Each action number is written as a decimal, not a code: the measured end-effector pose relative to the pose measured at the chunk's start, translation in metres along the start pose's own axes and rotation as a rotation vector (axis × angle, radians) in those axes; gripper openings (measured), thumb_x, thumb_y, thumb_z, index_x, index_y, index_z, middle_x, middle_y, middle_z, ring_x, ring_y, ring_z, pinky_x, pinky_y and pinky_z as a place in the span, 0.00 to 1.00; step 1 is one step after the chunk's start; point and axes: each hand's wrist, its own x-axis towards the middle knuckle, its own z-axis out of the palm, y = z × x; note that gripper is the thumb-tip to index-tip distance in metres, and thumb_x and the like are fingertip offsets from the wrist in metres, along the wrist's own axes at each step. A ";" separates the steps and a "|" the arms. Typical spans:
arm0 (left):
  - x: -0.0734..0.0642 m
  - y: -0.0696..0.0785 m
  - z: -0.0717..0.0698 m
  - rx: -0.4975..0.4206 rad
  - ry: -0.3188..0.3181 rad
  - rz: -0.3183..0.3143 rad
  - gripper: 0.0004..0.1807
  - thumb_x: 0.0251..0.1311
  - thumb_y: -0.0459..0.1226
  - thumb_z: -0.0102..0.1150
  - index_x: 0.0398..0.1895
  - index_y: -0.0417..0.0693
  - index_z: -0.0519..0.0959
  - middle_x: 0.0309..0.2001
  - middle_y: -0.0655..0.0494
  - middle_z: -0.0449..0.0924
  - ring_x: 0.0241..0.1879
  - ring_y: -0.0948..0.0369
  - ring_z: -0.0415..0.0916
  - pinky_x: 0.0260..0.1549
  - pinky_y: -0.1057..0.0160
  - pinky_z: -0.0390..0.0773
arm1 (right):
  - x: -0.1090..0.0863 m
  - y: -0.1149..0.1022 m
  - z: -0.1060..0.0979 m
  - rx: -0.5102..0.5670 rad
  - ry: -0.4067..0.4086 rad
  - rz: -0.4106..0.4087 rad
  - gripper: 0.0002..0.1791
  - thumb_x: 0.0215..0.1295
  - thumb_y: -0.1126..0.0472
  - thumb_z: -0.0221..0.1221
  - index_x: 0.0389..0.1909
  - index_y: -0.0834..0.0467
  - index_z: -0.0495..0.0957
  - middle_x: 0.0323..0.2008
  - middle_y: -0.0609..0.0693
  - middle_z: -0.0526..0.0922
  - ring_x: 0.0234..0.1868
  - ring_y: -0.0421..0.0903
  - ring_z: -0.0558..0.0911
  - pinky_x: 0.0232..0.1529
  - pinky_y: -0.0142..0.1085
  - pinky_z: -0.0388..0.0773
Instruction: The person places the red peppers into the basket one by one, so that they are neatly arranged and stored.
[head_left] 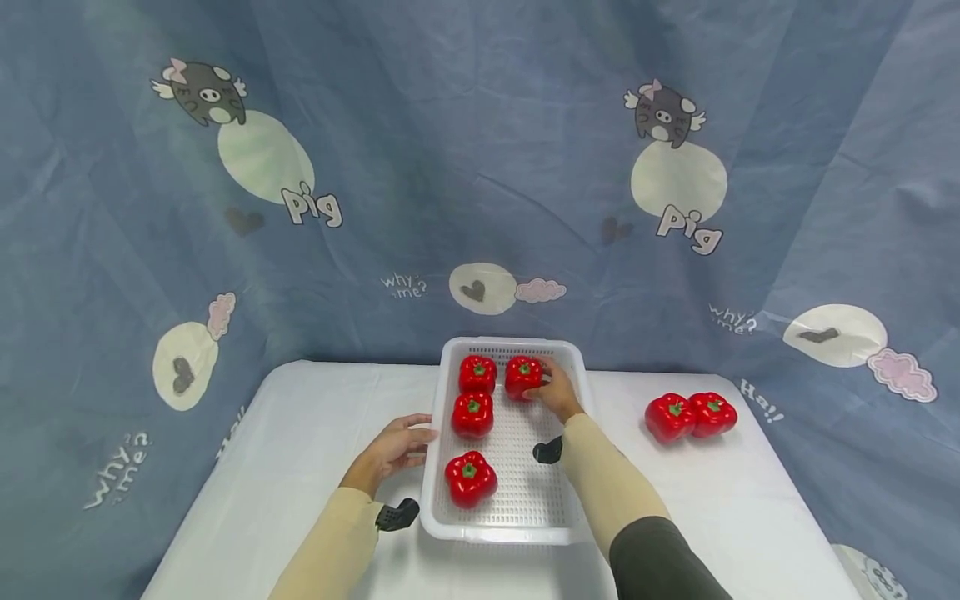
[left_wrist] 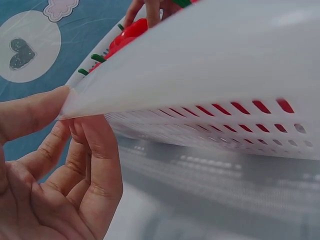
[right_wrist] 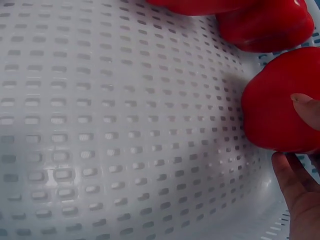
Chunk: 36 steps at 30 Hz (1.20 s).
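A white perforated plastic basket (head_left: 528,492) holds several red bell peppers with green stems. At its far right, my right hand (head_left: 558,393) grips one bell pepper (head_left: 522,377), thumb on one side and fingers on the other. In the right wrist view this pepper (right_wrist: 275,107) sits close over the basket's holed floor. My left hand (head_left: 393,447) pinches the basket's left rim, its thumb above and its fingers underneath, as the left wrist view shows. Along the basket's left side stand two bell peppers (head_left: 473,414) in line, and another bell pepper (head_left: 470,479) lies nearer the front.
Two more red bell peppers (head_left: 690,415) lie side by side on the white table (head_left: 645,500), right of the basket. A blue cloth (head_left: 480,167) with cartoon prints hangs behind the table and down its sides.
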 end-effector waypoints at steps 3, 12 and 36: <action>0.000 0.001 0.002 -0.005 -0.003 0.001 0.23 0.60 0.31 0.59 0.59 0.36 0.71 0.46 0.45 0.81 0.38 0.54 0.81 0.42 0.51 0.83 | 0.000 -0.002 -0.001 -0.022 -0.002 0.011 0.42 0.52 0.74 0.66 0.69 0.55 0.62 0.65 0.63 0.66 0.64 0.63 0.68 0.64 0.56 0.65; -0.001 0.003 0.004 0.003 -0.016 0.004 0.24 0.61 0.31 0.59 0.60 0.35 0.70 0.47 0.43 0.81 0.38 0.55 0.80 0.42 0.52 0.83 | -0.002 -0.005 -0.005 -0.052 0.011 0.021 0.46 0.50 0.76 0.67 0.71 0.55 0.59 0.65 0.64 0.66 0.64 0.63 0.68 0.63 0.54 0.68; -0.005 0.003 0.005 0.013 -0.002 0.008 0.24 0.61 0.31 0.58 0.61 0.35 0.69 0.48 0.42 0.80 0.40 0.54 0.80 0.42 0.53 0.83 | -0.024 -0.034 -0.034 -0.064 -0.009 -0.068 0.40 0.57 0.63 0.64 0.70 0.58 0.58 0.70 0.64 0.58 0.70 0.64 0.59 0.64 0.59 0.64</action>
